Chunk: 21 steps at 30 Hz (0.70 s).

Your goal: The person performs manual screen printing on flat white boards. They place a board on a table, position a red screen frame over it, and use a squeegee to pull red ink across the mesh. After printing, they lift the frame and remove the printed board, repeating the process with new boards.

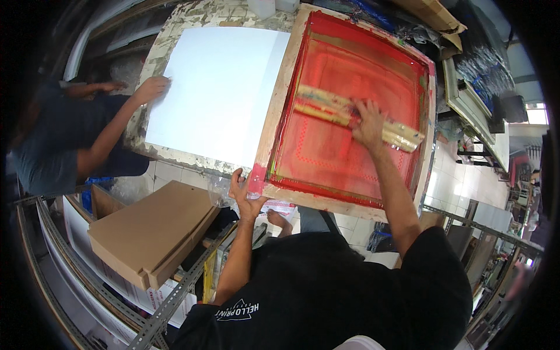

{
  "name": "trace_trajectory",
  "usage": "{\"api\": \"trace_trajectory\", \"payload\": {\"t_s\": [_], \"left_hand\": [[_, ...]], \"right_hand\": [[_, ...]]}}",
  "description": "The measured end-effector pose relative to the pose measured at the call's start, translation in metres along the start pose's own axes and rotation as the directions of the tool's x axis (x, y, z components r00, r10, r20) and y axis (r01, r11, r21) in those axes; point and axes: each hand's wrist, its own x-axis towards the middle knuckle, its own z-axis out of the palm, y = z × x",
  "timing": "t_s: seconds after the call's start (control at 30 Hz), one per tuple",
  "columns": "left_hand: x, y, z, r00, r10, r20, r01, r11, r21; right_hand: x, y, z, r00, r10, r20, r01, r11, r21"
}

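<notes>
A wooden-framed printing screen (335, 204) lies tilted across the right of the table, its mesh smeared with red ink. My right hand (368, 123) is closed around a long wooden squeegee (326, 104), which rests across the mesh and is stained red and yellow. At the frame's near left corner, my left hand (246, 195) grips the wood, with part of the fingers hidden. Left of the screen lies a large white sheet (216, 93). Another person's hand (153, 90) touches the sheet's left edge.
The worn, paint-flaked table (169, 153) carries the sheet and screen. Below it at left, a brown cardboard box (154, 227) sits above a metal rack (169, 303). The other person (52, 140) stands at the table's left side. Shelving (478, 111) stands at right.
</notes>
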Motion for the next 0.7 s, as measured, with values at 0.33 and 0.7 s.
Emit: {"api": "trace_trajectory", "payload": {"t_s": [0.33, 0.7], "left_hand": [[-0.024, -0.024, 0.01, 0.977, -0.209, -0.048, 0.199, 0.966, -0.163], [-0.002, 0.005, -0.01, 1.0, -0.026, -0.012, 0.026, 0.998, 0.051]], "right_hand": [[0.196, 0.101, 0.048, 0.957, -0.126, -0.26, 0.1, 0.989, -0.109], [0.295, 0.174, 0.049, 0.982, -0.177, -0.066, 0.18, 0.983, 0.044]]}}
